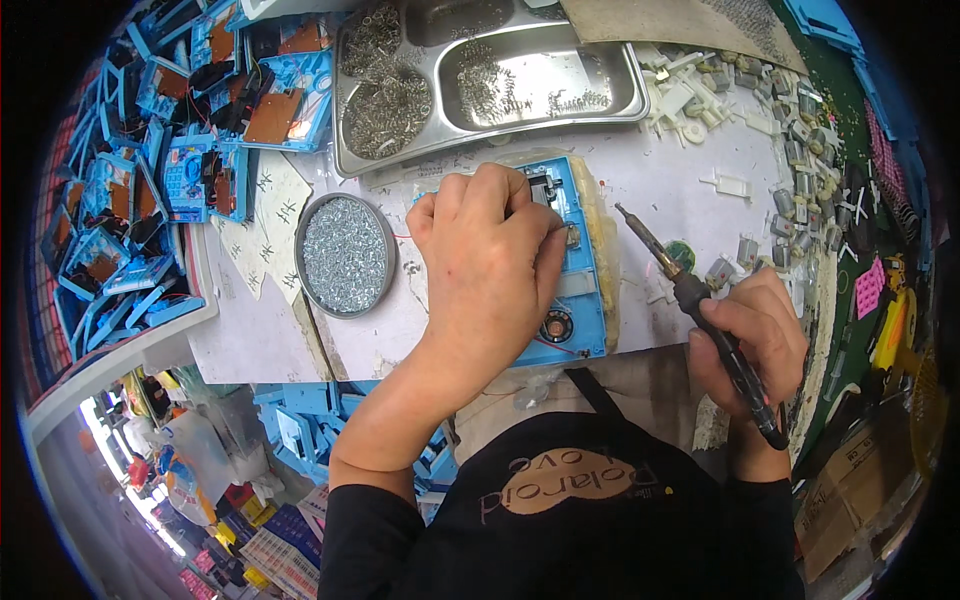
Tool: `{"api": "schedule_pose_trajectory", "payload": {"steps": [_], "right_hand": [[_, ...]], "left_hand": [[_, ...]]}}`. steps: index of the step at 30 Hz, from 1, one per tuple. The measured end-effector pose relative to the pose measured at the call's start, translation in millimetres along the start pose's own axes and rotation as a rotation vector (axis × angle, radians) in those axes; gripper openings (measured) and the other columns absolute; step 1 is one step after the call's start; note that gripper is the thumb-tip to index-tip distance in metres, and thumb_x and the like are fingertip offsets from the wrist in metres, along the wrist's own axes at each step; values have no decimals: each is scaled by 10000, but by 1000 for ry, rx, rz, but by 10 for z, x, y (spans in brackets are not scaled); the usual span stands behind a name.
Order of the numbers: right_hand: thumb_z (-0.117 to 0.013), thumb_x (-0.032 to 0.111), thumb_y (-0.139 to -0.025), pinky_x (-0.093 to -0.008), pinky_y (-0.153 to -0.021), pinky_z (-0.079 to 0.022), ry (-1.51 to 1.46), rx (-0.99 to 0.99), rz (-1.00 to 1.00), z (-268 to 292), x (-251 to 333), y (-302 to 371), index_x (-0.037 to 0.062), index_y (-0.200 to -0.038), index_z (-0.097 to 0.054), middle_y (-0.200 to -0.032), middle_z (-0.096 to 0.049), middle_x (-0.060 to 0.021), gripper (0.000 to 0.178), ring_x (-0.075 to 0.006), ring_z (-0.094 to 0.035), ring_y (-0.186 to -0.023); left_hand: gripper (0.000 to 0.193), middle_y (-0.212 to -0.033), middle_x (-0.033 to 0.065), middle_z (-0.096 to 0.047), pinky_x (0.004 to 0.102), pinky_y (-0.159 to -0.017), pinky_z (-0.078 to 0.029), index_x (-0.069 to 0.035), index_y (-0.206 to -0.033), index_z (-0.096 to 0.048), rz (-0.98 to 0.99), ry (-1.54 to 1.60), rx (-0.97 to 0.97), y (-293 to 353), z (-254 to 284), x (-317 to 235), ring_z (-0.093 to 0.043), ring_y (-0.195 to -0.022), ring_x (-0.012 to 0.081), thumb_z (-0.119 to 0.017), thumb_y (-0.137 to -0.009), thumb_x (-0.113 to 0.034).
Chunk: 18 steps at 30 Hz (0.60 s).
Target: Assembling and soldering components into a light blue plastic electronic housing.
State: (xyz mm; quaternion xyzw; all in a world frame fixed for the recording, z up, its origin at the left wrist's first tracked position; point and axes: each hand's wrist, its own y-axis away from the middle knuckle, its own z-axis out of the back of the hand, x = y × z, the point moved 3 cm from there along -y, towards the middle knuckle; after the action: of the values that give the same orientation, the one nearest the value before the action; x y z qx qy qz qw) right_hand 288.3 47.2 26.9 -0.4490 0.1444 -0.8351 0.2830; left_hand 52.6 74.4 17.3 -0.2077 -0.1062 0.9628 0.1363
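Note:
My left hand [487, 255] is over a blue plastic housing [585, 318], its fingers pinched together at the upper part. Whatever they hold is hidden under the fingers. The housing lies on a yellowish pad [606, 290] and shows a small round speaker [557, 325], thin wires and a dark part at the top. To the right, my right hand [752, 345] is closed round the black handle of a soldering iron [735, 365]. Its metal tip points up and left, apart from the housing.
A round dish [303, 285] of small silver pieces stands left of my left hand. Behind is a metal tray [345, 165] with small springs. White plastic parts [690, 100] and small motors [785, 200] lie at right. Blue housings [190, 180] fill a bin at left.

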Motion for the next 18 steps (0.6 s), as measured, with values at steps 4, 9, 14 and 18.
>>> {"api": "schedule_pose_trajectory", "payload": {"steps": [4, 9, 14, 18], "right_hand": [[-800, 12, -749, -345, -595, -436, -2, -5, 1, -1, -3, 9, 36, -1013, -686, -744, -617, -72, 288, -244, -560, -634], [-798, 5, -746, -346, -598, -440, -3, 1, 1, 0, -7, 19, 36, -1018, -682, -748, -619, -74, 297, -247, -565, -637], [-795, 8, -753, -349, -596, -444, 1, 16, -5, -15, -8, 14, 31, -1025, -676, -752, -624, -76, 297, -247, -569, -637], [-795, 15, -756, -348, -590, -441, 1, 5, 6, -38, -11, 4, 25, -1015, -682, -751, -627, -77, 282, -247, -569, -631]], "left_hand": [[113, -929, 32, -540, 416, -847, -334, -109, -835, -740, -6, 15, 1, 10, 4, 9, -525, -925, 247, -793, -735, -112], [114, -953, 31, -541, 434, -870, -316, -118, -834, -739, -13, 63, -18, 45, -27, 46, -509, -935, 249, -795, -734, -114], [136, -954, 11, -582, 416, -865, -318, -128, -860, -752, -25, 100, -63, 93, -29, 117, -539, -926, 230, -803, -736, -108], [161, -931, -9, -654, 387, -851, -325, -132, -883, -753, -103, 172, -196, 143, -1, 209, -579, -870, 204, -801, -738, -84]]}}
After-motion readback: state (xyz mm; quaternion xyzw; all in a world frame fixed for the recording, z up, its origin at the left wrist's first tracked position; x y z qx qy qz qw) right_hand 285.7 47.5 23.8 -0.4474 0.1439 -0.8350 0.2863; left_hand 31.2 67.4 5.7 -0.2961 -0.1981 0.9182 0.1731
